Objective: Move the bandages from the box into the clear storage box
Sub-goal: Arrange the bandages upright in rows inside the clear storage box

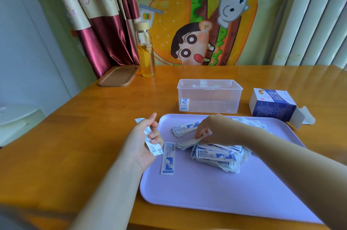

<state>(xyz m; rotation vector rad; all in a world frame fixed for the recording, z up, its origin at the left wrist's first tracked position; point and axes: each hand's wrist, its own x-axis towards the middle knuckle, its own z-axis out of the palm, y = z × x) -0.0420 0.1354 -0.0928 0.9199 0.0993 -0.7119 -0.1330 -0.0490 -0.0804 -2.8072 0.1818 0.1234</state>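
Most of the bandages (216, 155) lie in a loose heap on the lavender tray (225, 192) before you, with a smaller stack (185, 129) behind it and a single strip (167, 158) flat near the tray's left edge. Your right hand (208, 128) reaches over the heap, its fingers pinching a few pale strips at its left end. Your left hand (142, 141) hovers at the tray's left rim, fingers curled round a held bandage (155, 150). Beyond the tray stands the clear storage box (216, 102), one wrapped bandage (184, 104) upright in its front left corner. To its right the cardboard box (270, 105) lies on its side, flap open. A bottle (145, 51) and a brown tray (118, 75) sit far left on the bench (75, 136).
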